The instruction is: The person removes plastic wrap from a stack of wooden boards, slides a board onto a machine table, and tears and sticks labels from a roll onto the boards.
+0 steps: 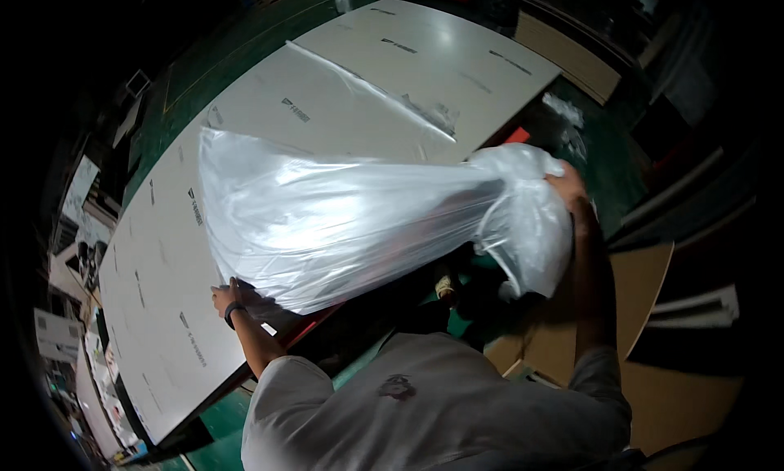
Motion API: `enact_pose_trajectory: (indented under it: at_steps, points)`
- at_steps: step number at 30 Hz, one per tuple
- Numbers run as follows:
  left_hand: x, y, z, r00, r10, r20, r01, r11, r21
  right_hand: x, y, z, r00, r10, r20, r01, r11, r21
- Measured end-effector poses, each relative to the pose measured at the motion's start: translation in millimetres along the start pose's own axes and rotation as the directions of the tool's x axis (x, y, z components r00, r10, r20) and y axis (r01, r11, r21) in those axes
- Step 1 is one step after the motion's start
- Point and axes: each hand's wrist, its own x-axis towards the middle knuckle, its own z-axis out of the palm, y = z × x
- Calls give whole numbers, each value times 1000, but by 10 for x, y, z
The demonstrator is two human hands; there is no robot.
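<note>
A large piece of clear plastic film (327, 218) stretches across the near part of a big pale board (163, 324), spread wide at its left end and gathered at its right. Near the film's lower left corner, my left hand (227, 298), with a dark band at the wrist, pinches its edge just above the board. Beyond the board's right edge, my right hand (569, 187) is closed on the bunched end, which hangs down in a loose bundle (535, 226). Folds of film partly hide the right fingers.
Another narrow strip of film (371, 89) lies across the board farther back. Stacked brown panels (567, 54) stand at the far right, and brown sheets (645, 299) lie by my right arm. Crumpled film (565, 111) rests on the green floor. Cluttered shelving lines the left.
</note>
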Motion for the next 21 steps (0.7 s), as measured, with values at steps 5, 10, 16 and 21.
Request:
enact_pose_trajectory:
  at_steps: [5,10,16,21]
  points:
    - [-526,1114,-23,997,-62,43,57,994,98,1737,666,-732,989,110,101,-125,980,158]
    - [-619,1771,300,987,143,-69,-142,990,24,3252,1080,-1694,950,129,-283,-229,907,-354]
    - [-989,2336,361,958,25,-285,2,996,92,4293,175,-565,871,116,-477,-378,778,-502]
    - [-1171,3022,431,969,99,-225,-149,965,-218,4420,-1006,1729,895,-426,-132,297,789,-538]
